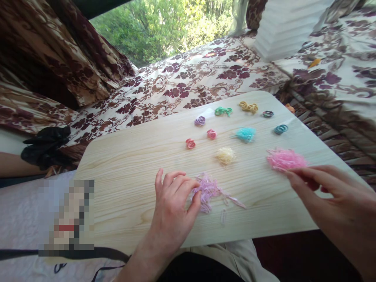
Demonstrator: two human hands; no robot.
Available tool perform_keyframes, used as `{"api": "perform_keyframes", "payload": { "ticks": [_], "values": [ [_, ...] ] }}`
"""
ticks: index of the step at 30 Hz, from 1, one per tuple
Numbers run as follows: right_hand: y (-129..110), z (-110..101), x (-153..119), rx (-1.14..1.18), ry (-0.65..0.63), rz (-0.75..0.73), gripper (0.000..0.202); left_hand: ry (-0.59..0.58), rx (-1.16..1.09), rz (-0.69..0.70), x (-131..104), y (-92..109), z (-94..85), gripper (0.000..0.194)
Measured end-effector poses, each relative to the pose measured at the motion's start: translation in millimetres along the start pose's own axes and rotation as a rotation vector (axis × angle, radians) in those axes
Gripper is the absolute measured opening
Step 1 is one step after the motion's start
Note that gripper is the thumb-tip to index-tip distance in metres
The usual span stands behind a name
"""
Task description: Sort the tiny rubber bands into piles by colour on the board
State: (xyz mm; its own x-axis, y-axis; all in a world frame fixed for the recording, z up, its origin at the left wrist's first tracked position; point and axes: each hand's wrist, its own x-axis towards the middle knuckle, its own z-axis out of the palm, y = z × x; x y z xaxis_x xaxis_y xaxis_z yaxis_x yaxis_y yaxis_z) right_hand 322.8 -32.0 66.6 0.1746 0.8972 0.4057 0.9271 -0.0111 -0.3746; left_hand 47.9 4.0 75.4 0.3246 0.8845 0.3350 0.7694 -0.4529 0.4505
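Observation:
A loose heap of lilac elastic bands lies near the front of the wooden board, a few strands trailing to the right. At its left edge my left hand has thumb and index finger closed in on the bands, while its other fingers are spread. A single pale band lies just in front of that heap. On the right, my right hand pinches with thumb and index finger at the near edge of a pink heap of elastic bands. Its fingertips partly cover what they grip.
Cream bands and turquoise bands form small heaps. Behind are red, pink, purple and teal hair ties, with green and yellow ones farther back. The board has rounded corners.

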Motion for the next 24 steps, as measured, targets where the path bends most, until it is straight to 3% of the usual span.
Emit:
{"api": "perform_keyframes", "payload": {
  "ticks": [5, 9, 15, 24],
  "values": [
    [13, -8, 9, -0.196, -0.021, 0.118, 0.033, -0.007, 0.012, 0.011, 0, 0, 0.9, 0.010],
    [3, -9, -7, -0.117, 0.030, 0.055, 0.026, -0.018, 0.012, 0.006, -1, 2, 0.9, 0.009],
    [-34, 9, -36, 0.233, -0.227, -0.131, 0.018, -0.035, 0.009, 0.015, -3, 4, 1.4, 0.009],
    [-46, 20, -35, 0.129, -0.243, -0.234, 0.024, -0.050, 0.004, 0.012, -7, 4, 0.8, 0.011]
  ]
}}
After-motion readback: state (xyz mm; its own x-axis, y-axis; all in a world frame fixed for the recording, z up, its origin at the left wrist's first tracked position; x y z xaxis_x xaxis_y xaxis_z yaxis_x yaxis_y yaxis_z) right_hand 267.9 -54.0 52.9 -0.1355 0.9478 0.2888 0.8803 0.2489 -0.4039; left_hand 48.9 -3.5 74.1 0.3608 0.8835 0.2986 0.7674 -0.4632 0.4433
